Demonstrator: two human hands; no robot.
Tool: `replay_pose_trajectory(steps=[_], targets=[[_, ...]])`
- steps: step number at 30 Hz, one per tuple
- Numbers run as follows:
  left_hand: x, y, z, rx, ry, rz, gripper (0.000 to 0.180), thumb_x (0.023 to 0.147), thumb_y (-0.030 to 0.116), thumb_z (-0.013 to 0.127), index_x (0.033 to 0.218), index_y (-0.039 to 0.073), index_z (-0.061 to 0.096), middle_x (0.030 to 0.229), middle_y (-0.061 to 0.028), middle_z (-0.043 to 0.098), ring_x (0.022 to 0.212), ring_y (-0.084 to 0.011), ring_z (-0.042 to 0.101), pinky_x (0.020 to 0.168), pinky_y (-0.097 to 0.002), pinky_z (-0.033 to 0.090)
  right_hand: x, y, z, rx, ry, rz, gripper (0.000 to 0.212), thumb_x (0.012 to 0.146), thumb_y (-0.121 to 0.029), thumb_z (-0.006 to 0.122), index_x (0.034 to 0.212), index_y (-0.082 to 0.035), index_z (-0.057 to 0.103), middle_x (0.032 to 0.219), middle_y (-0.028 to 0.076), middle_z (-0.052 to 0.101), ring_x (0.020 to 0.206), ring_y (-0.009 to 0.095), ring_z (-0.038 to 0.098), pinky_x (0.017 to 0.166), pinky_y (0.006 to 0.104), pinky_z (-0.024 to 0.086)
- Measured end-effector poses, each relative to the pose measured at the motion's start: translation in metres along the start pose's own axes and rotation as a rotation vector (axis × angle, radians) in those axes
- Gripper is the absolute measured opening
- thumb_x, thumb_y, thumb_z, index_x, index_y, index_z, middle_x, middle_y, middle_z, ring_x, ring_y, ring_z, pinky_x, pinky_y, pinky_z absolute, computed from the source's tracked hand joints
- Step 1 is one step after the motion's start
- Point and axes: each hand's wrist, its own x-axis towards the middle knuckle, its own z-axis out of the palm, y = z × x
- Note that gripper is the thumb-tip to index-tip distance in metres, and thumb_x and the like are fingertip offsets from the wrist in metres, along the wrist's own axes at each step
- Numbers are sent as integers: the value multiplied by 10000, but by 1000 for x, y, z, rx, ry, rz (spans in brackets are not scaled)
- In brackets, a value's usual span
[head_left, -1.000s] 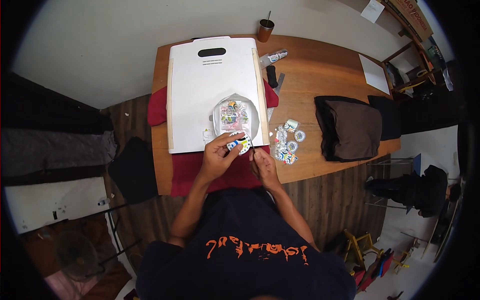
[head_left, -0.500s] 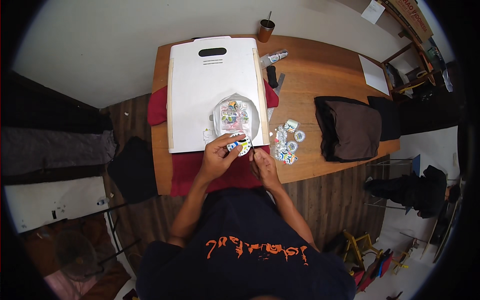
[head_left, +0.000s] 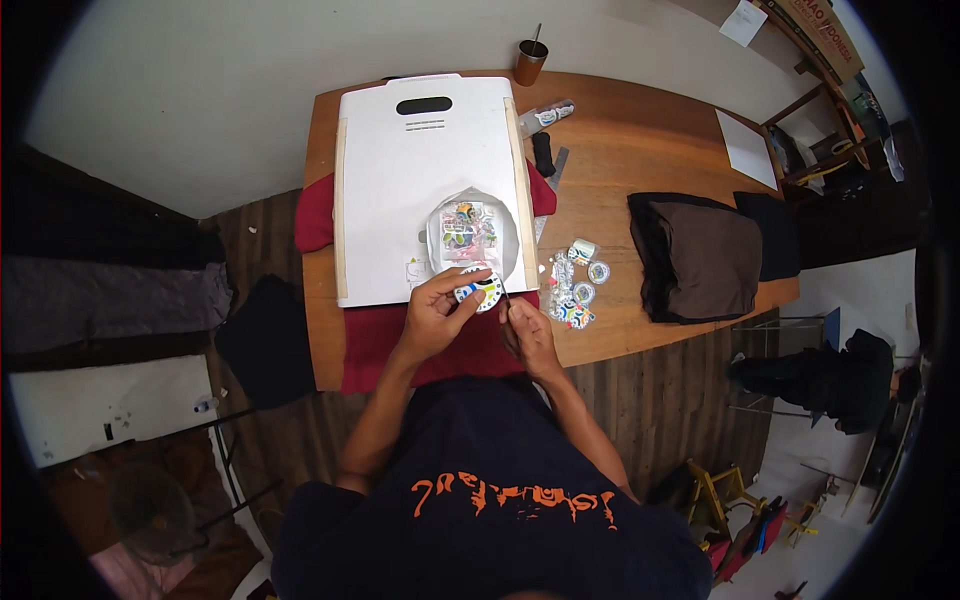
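My left hand (head_left: 432,318) pinches a round white patch (head_left: 490,299) printed with blue, green and black shapes. The patch is held up over the near edge of a white board (head_left: 390,190). A thin dark tool (head_left: 506,297) stands up from the closed fingers of my right hand (head_left: 532,338), its tip at the patch's right edge; its kind is too small to tell. Just beyond both hands lies a round, pale, clear-sided container (head_left: 512,232) with colourful printed cutouts (head_left: 468,230) inside. Red cloth (head_left: 375,350) shows under the board and below my hands.
Printed cutouts and small rolls (head_left: 573,290) lie right of the board on the wooden table (head_left: 640,130). Farther up are a metal ruler (head_left: 559,167), a black object (head_left: 543,154) and a brown cup (head_left: 531,63). Folded dark cloth (head_left: 700,255) lies to the right; a person (head_left: 830,380) is beyond.
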Motion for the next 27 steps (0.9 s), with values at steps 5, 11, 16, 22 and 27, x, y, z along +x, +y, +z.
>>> replay_pose_trajectory(steps=[5, 11, 16, 22, 27], targets=[[-1, -2, -2, 11, -20, -20, 305, 909, -94, 597, 1213, -89, 612, 1124, -118, 609, 1041, -160, 625, 901, -251, 517, 0, 1, -2, 17, -9, 5, 276, 1052, -314, 446, 947, -69, 520, 569, -72, 359, 443, 15, 279, 420, 204, 201], [-2, -3, -3, 27, -18, -39, 299, 913, -91, 589, 1211, -88, 617, 1112, -109, 606, 1035, -150, 620, 886, -239, 512, 0, -4, 1, -13, -16, -20, 271, 1050, -309, 452, 945, -70, 524, 572, -76, 358, 443, 13, 277, 420, 202, 194], [-1, 1, -3, 35, -15, -29, 296, 917, -86, 581, 1210, -84, 621, 1111, -110, 606, 1035, -144, 615, 878, -233, 501, 0, -1, 0, -3, -9, 6, 268, 1050, -305, 455, 942, -70, 525, 574, -75, 357, 448, 13, 275, 423, 201, 194], [-1, 1, -4, 40, -15, -19, 296, 918, -90, 576, 1210, -84, 621, 1108, -109, 605, 1034, -140, 612, 873, -230, 499, 1, -2, 2, -10, -13, 2, 274, 1050, -311, 453, 942, -68, 523, 577, -69, 362, 451, 16, 280, 425, 203, 202], [-2, -2, -5, 27, -24, -41, 297, 916, -98, 572, 1209, -90, 619, 1103, -106, 601, 1029, -139, 612, 872, -227, 499, 1, -2, 2, -13, -14, -5, 282, 1051, -319, 449, 943, -69, 523, 576, -67, 363, 450, 19, 283, 425, 204, 206]])
